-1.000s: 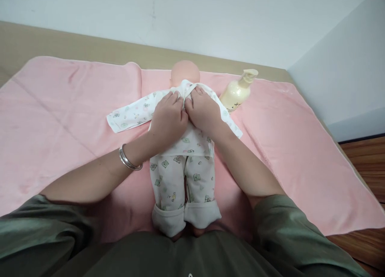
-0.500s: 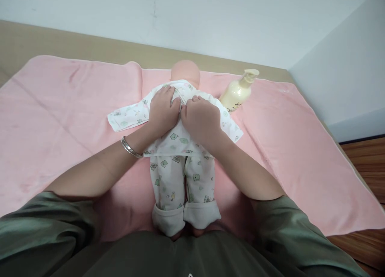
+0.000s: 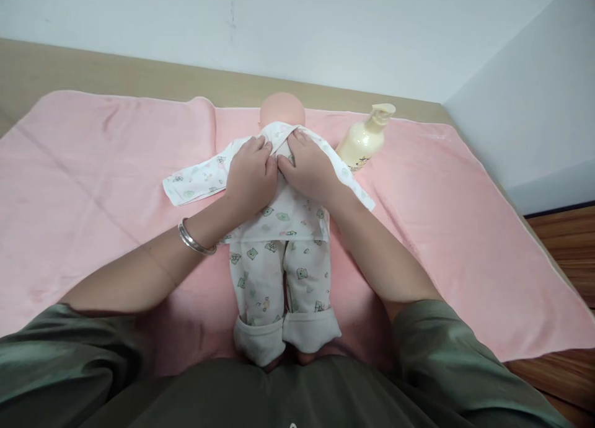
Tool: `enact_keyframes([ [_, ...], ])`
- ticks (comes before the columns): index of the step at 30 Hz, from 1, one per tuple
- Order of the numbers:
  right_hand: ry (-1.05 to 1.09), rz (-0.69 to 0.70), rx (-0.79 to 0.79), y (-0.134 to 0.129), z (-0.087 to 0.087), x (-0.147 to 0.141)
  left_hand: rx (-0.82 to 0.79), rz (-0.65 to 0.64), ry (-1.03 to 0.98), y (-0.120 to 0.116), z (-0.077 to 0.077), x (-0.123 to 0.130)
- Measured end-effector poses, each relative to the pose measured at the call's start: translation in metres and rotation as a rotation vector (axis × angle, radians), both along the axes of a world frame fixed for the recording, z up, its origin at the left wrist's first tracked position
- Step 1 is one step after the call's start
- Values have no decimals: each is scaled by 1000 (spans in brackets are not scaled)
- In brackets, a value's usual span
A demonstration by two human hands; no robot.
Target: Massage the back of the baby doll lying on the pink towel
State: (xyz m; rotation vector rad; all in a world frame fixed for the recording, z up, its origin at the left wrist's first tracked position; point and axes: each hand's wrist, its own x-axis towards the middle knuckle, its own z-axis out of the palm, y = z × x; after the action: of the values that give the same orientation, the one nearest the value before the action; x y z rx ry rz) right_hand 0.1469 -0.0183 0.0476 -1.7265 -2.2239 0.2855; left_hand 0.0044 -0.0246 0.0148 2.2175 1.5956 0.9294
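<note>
A baby doll (image 3: 282, 108) lies on a pink blanket, its head pointing away from me. It wears a white printed baby shirt (image 3: 286, 226) with overlapping front edges and matching trousers (image 3: 260, 276) with turned-up cuffs. My left hand (image 3: 253, 173), a silver bangle on its wrist, is closed on the shirt's front at the chest. Beside it, my right hand (image 3: 311, 167) lies on the other side of the chest, fingers stretched towards the collar and thumb apart. The fingertips touch the folded collar edge. Both hands hide part of the shirt front.
The pink blanket (image 3: 116, 149) covers most of the tan surface (image 3: 139, 65). A cream pump bottle (image 3: 365, 139) leans beside the doll's shoulder, on the right. Behind is a white wall (image 3: 325, 31); brown wood (image 3: 564, 242) shows at far right.
My right hand has gone from curled fingers gripping the shirt to stretched fingers nearer the collar. The collar edge now lies folded higher across the neck. My left hand stays at the chest.
</note>
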Motion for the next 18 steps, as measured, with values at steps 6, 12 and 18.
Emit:
enact_keyframes([
  [6,-49,23,89,-4,-5,2,88,-59,50,-1,3,-2],
  [12,-240,-26,254,-47,-11,-25,1,-8,-11,23,-1,-14],
  [18,-175,-15,143,-37,-3,-20,-2,12,70,21,1,-13],
])
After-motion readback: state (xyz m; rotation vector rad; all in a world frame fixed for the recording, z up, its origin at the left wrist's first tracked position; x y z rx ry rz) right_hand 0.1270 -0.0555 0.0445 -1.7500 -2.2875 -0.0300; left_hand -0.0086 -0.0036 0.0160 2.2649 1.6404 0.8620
